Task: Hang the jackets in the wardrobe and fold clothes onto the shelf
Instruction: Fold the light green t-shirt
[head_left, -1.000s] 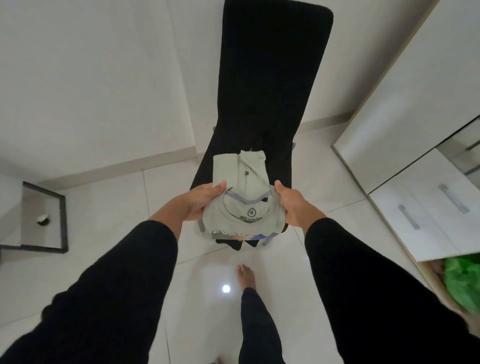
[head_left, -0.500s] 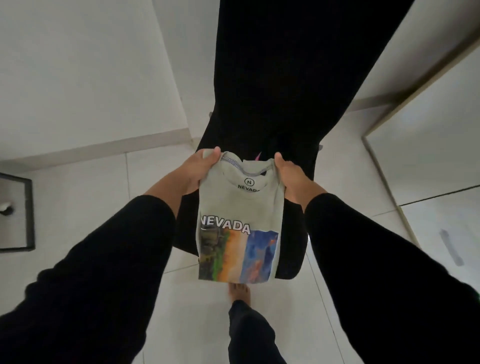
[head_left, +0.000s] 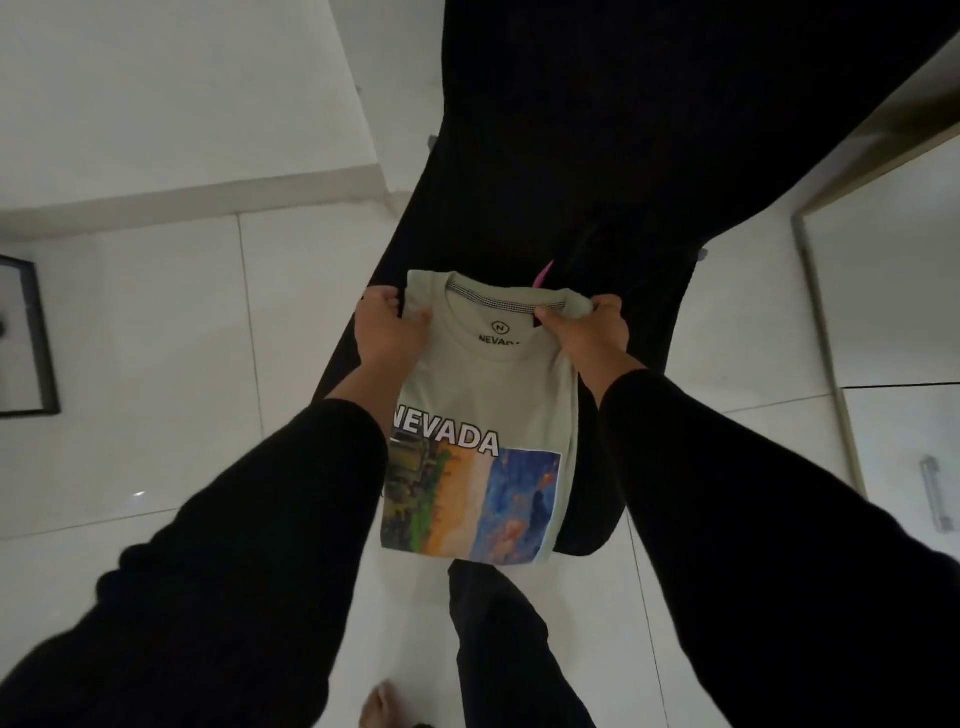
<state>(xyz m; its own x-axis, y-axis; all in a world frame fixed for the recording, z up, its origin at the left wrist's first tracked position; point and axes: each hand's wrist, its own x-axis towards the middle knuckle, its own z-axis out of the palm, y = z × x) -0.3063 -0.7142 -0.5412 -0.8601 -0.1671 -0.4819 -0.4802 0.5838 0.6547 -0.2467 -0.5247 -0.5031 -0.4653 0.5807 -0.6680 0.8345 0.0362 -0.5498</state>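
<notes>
Folded T-shirt (head_left: 483, 415) lying on a black chair (head_left: 571, 156); left hand (head_left: 387, 332) and right hand (head_left: 587, 332) each grip closed on a collar-side corner.

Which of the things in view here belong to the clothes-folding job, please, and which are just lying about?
In the job:
- Nevada T-shirt
- left hand and right hand gripping its shoulders
- black chair beneath it

Lying about:
- black metal frame
- white drawer

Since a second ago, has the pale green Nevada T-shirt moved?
Yes. The pale green Nevada T-shirt has unfolded, its lower half now hanging past the black chair's front edge.
</notes>
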